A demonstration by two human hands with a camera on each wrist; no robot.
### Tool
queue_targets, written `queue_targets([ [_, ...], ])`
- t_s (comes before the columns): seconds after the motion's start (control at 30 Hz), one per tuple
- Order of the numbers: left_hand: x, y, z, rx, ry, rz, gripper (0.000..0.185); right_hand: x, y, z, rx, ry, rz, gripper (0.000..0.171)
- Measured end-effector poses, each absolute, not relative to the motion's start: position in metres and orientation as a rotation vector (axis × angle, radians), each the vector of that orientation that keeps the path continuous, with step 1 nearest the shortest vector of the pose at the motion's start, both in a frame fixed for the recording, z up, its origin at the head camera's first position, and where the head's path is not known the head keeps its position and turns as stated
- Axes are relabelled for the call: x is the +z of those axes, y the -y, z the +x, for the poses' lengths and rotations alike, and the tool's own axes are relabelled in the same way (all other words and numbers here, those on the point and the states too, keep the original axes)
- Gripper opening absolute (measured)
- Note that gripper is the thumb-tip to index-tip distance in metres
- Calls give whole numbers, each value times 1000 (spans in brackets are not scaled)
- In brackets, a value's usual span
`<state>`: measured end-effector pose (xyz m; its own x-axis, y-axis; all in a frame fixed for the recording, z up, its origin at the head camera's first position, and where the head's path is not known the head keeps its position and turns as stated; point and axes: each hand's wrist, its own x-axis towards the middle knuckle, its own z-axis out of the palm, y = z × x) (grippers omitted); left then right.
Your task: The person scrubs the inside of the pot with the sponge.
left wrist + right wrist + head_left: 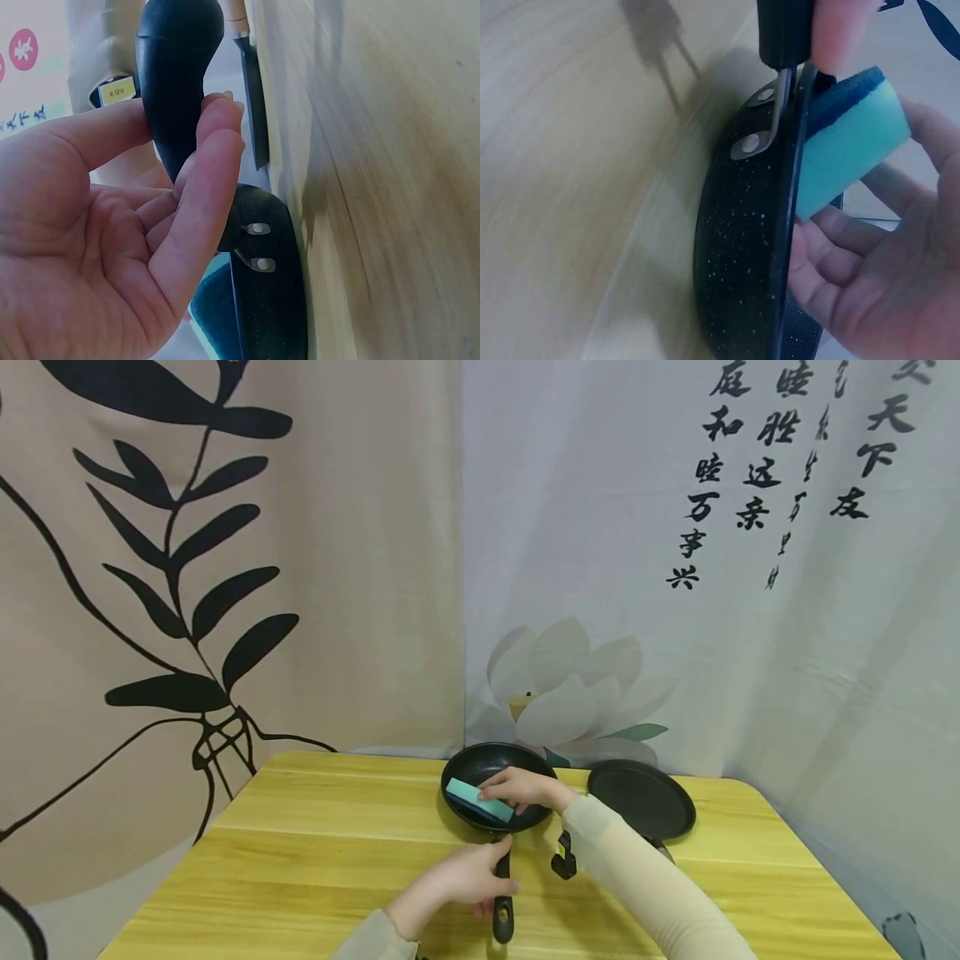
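Turquoise foam with a dark blue scouring layer makes up the sponge [465,794], which lies inside the black frying pan [487,764], towards the side nearer the person, dark layer to the pan. The right grip [521,785] holds it, fingers [934,133] bent round its end. The left grip [468,872] is curled round the pan's handle [178,67], but loosely: in the left wrist view its palm stands off the handle.

That looseness looks like the main risk. A hard push off centre could tip or swing the pan, since the handle might turn in so light a hold. The pan sits near the far edge of the desk [322,827], so a strong forward shove could carry it over. A flat black pan [641,797] lies just beside it on the right, and a sideways jerk could knock the two together. Uneven pressure on the curved wall may fold the sponge or make it slip free, leaving bare skin to scrape the coating. Whether the base bears fully on the desk, I cannot tell.
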<state>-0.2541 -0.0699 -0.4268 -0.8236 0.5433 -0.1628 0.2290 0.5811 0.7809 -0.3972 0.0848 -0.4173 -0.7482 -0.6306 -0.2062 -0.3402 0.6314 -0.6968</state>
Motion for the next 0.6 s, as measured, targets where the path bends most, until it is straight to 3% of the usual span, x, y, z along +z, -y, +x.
queue_targets([
  [0.6,-428,70,-254,1140,-2405,607,74,-422,-76,-396,-1179,-2314,-560,38],
])
